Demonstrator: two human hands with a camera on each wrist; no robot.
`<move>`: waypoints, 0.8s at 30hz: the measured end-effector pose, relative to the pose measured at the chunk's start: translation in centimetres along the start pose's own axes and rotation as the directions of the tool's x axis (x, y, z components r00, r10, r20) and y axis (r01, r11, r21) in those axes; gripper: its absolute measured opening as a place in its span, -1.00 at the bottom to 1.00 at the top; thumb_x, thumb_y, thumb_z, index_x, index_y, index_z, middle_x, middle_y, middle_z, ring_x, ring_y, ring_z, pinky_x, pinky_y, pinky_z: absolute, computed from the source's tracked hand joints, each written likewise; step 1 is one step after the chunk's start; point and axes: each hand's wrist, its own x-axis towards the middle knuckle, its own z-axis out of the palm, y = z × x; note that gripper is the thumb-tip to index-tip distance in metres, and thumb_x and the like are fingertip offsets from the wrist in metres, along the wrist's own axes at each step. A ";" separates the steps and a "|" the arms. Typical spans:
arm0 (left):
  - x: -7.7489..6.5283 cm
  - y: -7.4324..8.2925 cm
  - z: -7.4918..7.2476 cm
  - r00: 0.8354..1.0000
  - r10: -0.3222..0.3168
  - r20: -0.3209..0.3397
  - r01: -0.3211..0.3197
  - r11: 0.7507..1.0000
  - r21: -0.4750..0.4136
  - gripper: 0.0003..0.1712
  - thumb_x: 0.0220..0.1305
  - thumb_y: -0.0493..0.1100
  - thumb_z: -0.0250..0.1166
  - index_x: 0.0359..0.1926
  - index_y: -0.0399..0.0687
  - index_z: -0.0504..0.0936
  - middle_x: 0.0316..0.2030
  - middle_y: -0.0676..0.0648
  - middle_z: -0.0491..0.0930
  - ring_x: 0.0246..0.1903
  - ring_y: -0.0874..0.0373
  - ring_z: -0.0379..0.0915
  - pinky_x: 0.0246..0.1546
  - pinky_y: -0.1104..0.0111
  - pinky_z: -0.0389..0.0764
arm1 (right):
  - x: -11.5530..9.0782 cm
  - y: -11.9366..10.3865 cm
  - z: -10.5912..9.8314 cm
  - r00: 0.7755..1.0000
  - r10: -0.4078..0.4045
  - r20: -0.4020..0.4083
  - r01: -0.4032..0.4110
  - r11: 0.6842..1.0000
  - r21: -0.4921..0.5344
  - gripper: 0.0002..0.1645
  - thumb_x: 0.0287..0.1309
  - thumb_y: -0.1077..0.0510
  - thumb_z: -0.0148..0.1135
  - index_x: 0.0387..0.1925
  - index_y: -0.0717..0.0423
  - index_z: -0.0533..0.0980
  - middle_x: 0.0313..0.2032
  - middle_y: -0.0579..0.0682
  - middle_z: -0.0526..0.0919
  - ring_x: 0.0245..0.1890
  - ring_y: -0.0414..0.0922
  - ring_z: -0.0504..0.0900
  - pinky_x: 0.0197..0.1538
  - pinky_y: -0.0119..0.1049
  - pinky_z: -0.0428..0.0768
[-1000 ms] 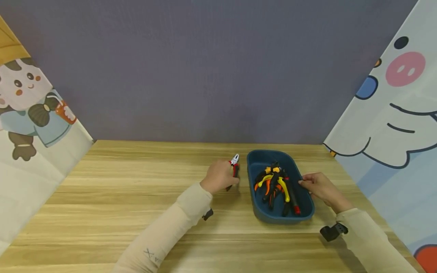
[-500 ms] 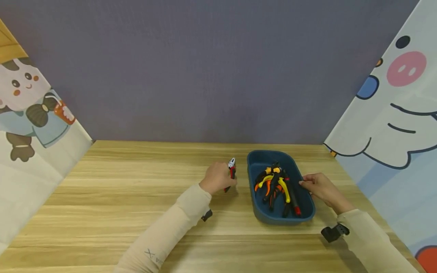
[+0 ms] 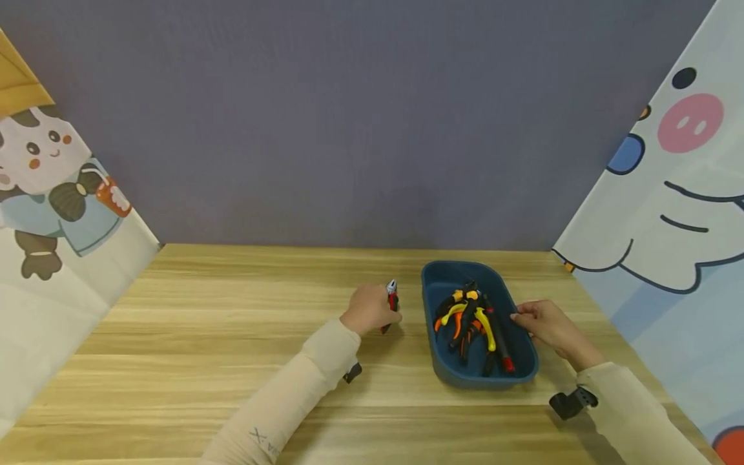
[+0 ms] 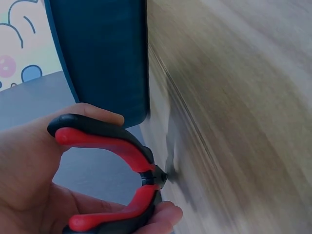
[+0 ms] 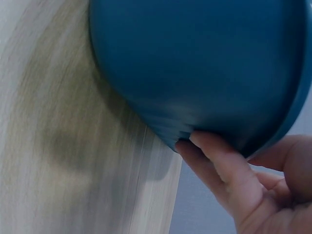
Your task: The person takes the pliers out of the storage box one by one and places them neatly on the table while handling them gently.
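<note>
Wooden tabletop [image 3: 232,310]: likely stiff pliers [image 4: 139,158], best handle-held, clasped in half-curled left grip [image 3: 369,309]; bin [image 5: 195,68] pinched by right grip [image 3: 549,327].

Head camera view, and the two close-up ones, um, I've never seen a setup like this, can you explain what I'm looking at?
There's no machine, just a person using two bare hands. The wide picture comes from a camera on their head. A small black camera on each wrist takes the close-ups.

On the wood-grained table stands a deep blue, rounded rectangular bin, holding a heap of hand tools with mostly black, yellow and orange handles.

The left hand holds metal pliers with red-and-black handles, beside the bin. The right hand grips the bin's side edge.
</note>
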 end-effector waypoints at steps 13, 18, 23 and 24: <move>0.0 0.9 0.6 0.995 -0.095 0.031 0.090 0.986 0.143 -0.40 0.00 0.16 0.39 -0.86 0.04 0.26 -0.86 0.12 0.16 -0.79 0.27 0.10 -0.79 0.48 0.11 | 0.1 0.1 0.0 1.000 0.019 0.007 -0.019 1.000 -0.009 -0.56 0.33 0.26 -0.03 0.02 0.66 0.33 -0.33 0.12 0.68 -0.46 -0.24 0.61 -0.39 -0.26 0.62; 0.2 1.5 1.0 0.989 -0.141 0.043 0.127 0.962 0.243 -0.43 -0.01 0.28 0.33 -0.81 0.02 0.36 -0.80 0.08 0.27 -0.77 0.27 0.16 -0.79 0.48 0.18 | 0.0 0.1 0.0 1.000 0.026 -0.008 -0.026 0.999 -0.046 -0.56 0.33 0.25 -0.02 0.01 0.64 0.34 -0.36 0.07 0.67 -0.47 -0.24 0.58 -0.40 -0.27 0.61; 0.3 2.0 1.4 0.983 -0.178 0.034 0.156 0.929 0.337 -0.40 -0.01 0.37 0.29 -0.70 -0.04 0.46 -0.72 0.03 0.37 -0.74 0.25 0.22 -0.76 0.45 0.22 | 0.1 0.2 0.1 1.000 0.010 -0.005 -0.011 0.999 -0.035 -0.60 0.33 0.26 -0.02 -0.03 0.62 0.38 -0.43 0.01 0.66 -0.54 -0.27 0.55 -0.46 -0.30 0.59; 0.3 2.1 1.5 0.982 -0.185 0.033 0.162 0.925 0.344 -0.39 -0.01 0.38 0.28 -0.69 -0.05 0.46 -0.73 0.03 0.36 -0.75 0.25 0.21 -0.77 0.45 0.21 | 0.1 0.2 0.1 1.000 0.008 -0.002 -0.008 0.999 -0.032 -0.61 0.33 0.26 -0.03 -0.04 0.61 0.39 -0.44 0.01 0.66 -0.54 -0.27 0.55 -0.46 -0.30 0.59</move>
